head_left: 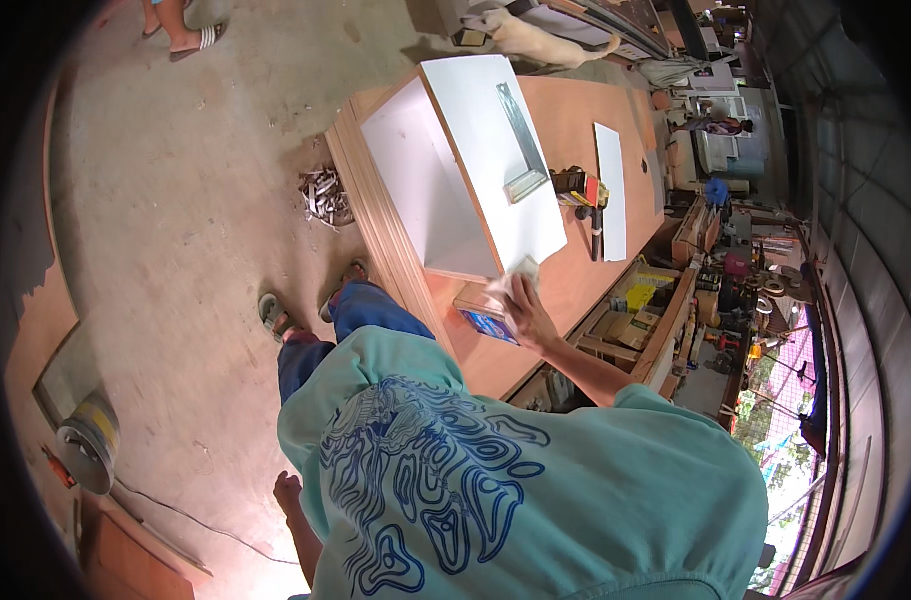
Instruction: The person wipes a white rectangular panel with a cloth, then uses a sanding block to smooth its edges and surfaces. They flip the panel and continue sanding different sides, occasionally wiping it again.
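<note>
My right hand (532, 318) is closed on a whitish cloth (517, 280), pressed at the near right corner of a white box-shaped cabinet (406, 165). The cabinet lies on a stack of brown wooden boards (606, 110), and its hollow side faces left. On its white top panel (481, 100) are a long grey-green inset and a small framed rectangle. Beside my right hand sits a small box with a blue label (490, 325). My left hand (288, 487) hangs low at my side, away from the cabinet; its fingers are too small to make out.
Past the cabinet are a black-and-red power tool (580, 188) and a narrow white panel (611, 190). Shavings (326, 197) lie on the floor by the stack. A dog (536, 42) stands beyond. Shelves with cartons (626, 328) run along the right; a bucket (90, 440) stands at left.
</note>
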The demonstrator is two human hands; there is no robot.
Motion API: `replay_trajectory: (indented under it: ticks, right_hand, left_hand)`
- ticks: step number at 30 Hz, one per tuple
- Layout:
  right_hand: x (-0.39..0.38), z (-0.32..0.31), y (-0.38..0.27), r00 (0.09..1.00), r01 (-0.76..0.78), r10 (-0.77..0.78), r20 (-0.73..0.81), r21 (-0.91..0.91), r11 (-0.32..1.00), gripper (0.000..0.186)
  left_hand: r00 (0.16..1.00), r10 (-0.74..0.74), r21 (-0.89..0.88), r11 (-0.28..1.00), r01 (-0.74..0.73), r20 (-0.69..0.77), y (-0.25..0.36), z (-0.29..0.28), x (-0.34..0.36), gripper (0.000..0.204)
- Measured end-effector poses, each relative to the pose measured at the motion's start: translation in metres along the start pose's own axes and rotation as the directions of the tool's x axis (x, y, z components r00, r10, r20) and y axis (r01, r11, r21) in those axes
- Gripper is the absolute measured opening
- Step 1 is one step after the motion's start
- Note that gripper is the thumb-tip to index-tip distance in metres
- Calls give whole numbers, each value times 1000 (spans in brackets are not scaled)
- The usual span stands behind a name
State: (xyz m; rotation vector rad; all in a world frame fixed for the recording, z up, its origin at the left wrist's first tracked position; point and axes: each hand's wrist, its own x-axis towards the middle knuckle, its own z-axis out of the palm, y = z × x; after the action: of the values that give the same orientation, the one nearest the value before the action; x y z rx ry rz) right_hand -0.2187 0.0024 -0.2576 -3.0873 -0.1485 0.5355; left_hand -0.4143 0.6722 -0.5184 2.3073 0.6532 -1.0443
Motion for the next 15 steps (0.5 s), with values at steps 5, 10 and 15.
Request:
replay_trajectory:
  ticks: [5, 10, 15]
  right_hand:
    - [13, -55, -5, 979, -122, 145, -141, 161, 979, 56]
    - [149, -57, -6, 976, 48, -42, -214, 20, 999, 57]
    - [290, -69, 3, 961, 104, -110, -254, -38, 994, 48]
  left_hand:
    - [996, 17, -126, 992, -28, -84, 91, -50, 18, 41]
    - [993, 89, -260, 960, -107, -81, 140, -66, 70, 42]
    - [959, 121, -268, 944, -191, -255, 231, -107, 69, 33]
